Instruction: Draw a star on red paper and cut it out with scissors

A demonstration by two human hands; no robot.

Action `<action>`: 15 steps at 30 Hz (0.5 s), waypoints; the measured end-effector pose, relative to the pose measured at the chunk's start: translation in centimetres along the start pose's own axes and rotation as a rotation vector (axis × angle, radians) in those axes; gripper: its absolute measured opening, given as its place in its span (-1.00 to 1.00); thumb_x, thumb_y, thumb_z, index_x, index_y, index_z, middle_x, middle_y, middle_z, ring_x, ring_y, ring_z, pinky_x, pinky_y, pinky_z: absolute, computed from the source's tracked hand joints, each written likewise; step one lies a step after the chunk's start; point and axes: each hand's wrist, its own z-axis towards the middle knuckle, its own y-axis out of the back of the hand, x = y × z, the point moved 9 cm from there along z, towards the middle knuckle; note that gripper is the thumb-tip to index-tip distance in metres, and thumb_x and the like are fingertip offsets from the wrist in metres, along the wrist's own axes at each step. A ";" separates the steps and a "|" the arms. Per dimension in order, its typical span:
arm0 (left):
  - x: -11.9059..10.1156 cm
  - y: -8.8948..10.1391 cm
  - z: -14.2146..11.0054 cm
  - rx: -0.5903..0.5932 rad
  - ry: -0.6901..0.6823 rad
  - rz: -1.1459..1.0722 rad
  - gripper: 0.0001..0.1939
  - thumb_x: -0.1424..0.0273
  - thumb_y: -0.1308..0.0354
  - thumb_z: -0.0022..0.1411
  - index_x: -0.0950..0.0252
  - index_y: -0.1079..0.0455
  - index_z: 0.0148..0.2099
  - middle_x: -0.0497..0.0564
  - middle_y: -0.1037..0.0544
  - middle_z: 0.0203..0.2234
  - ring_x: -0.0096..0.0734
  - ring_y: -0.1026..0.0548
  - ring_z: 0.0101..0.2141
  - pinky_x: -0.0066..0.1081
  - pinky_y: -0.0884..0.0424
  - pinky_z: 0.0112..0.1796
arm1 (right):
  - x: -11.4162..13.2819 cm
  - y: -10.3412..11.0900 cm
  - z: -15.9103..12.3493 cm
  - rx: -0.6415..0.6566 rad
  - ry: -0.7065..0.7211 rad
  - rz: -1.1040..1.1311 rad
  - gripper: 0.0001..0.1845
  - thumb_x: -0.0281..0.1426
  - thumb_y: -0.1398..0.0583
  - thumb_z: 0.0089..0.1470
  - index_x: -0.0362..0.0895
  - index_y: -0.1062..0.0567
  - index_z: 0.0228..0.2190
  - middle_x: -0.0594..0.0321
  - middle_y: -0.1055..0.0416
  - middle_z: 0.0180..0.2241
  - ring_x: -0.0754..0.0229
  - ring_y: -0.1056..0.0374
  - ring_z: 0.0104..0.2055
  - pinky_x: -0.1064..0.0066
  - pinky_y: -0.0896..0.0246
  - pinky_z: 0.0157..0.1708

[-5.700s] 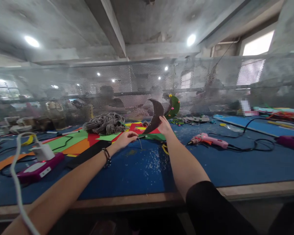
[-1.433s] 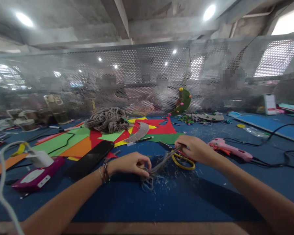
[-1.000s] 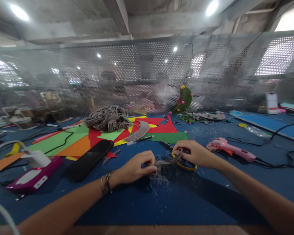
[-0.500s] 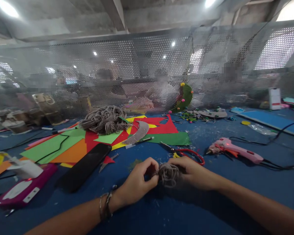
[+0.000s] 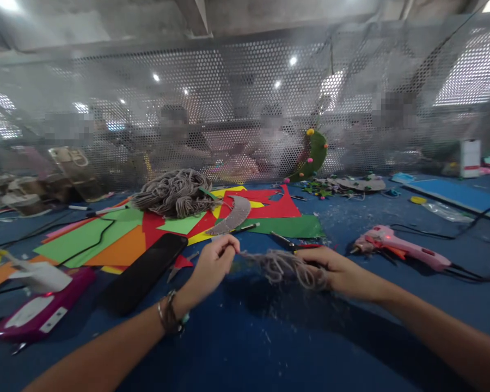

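Both my hands hold a small tangle of grey twine (image 5: pixel 283 267) just above the blue table (image 5: pixel 269 337). My left hand (image 5: pixel 212 267) pinches one end of it, with a beaded bracelet on the wrist. My right hand (image 5: pixel 338 269) is closed over the bunched part of the twine. Red-handled scissors (image 5: pixel 294 246) lie just behind my right hand. A grey crescent cut-out (image 5: pixel 233 214) rests on coloured paper sheets (image 5: pixel 155 228) further back. A big pile of the same grey cord (image 5: pixel 175 193) sits behind that.
A black phone (image 5: pixel 145 272) lies left of my left hand. A pink glue gun (image 5: pixel 396 247) with a black cable lies to the right; a magenta device (image 5: pixel 36 310) with a white charger sits at far left. A green crescent ornament (image 5: pixel 312 155) leans on the perforated screen, with people behind it.
The crescent cut-out was put down on the coloured paper. My hands gathered loose twine near the scissors, bunched it, and now pull it apart sideways, the left hand moving left.
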 end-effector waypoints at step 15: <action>0.0 -0.2 0.5 0.099 -0.033 -0.103 -0.66 0.40 -0.08 -0.05 0.31 -0.23 -0.15 -0.04 -0.39 -0.40 -0.46 -0.41 -0.38 -0.46 -0.33 -0.34 | -1.3 2.4 -0.3 -0.206 -0.034 0.373 -0.55 0.00 -0.16 -0.17 -0.17 -0.34 -0.56 0.21 -0.26 -0.41 0.22 -0.22 -0.36 0.39 -0.16 -0.32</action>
